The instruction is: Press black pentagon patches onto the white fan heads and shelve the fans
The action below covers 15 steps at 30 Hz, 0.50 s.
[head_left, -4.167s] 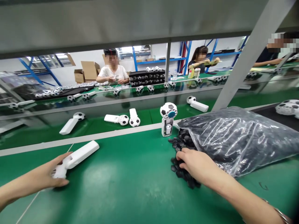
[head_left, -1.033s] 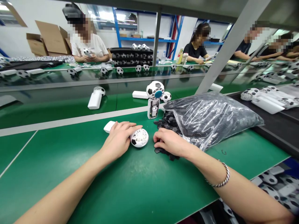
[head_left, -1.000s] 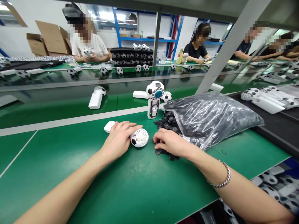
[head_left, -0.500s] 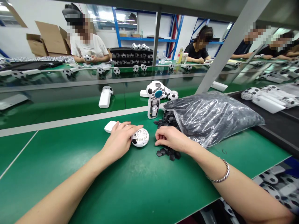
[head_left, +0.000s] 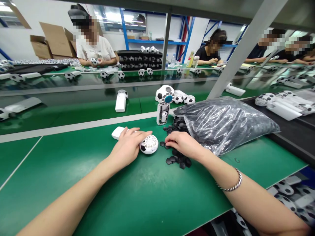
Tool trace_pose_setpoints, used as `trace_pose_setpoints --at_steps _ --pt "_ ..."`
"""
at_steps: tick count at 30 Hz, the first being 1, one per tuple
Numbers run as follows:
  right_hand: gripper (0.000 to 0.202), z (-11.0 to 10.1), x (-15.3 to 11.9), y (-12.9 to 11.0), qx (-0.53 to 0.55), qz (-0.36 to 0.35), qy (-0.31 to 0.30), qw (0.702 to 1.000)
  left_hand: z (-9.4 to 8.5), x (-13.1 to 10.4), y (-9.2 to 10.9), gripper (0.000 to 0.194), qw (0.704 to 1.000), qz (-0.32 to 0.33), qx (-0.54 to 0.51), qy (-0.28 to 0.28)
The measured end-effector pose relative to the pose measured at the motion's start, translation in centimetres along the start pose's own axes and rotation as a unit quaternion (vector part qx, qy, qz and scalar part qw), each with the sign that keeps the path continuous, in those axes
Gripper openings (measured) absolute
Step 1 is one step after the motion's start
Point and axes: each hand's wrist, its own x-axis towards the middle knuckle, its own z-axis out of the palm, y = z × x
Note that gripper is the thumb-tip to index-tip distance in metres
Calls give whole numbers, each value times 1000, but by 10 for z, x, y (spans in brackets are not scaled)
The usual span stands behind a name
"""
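Note:
My left hand [head_left: 126, 146] lies over a white handheld fan [head_left: 149, 144] with a soccer-ball-patterned round head, its fingers curled across the neck. The white handle end pokes out beyond the fingers, and the grille of the head faces up. To the right, my right hand [head_left: 180, 142] has thumb and fingertips pinched together at a black pentagon piece [head_left: 167, 146] on the green table. Another black pentagon piece lies just left of those fingertips. More loose black pieces [head_left: 181, 161] are spread below and behind this hand.
A clear plastic bag [head_left: 228, 123] of black pieces spills open beside my right hand. Behind stands a fan [head_left: 163, 105] with its handle opened. A conveyor [head_left: 98, 114] carries more fans. A slanted post [head_left: 246, 49] rises at right, near a black tray [head_left: 295, 124]. Co-workers sit opposite.
My right fingertips have come down onto the pieces, and black pentagons now show beside them. My left hand stays on the fan. Fans on the near conveyor have shifted right.

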Motion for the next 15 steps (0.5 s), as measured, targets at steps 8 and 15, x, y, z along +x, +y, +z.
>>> trace_pose_setpoints --at_steps 8,15 --pt "12 13 7 -6 -61 12 16 998 2 0 2 63 1000 11 9 10" --pt "10 5 4 -7 95 -17 44 994 6 -1 1 65 999 6 30 23"
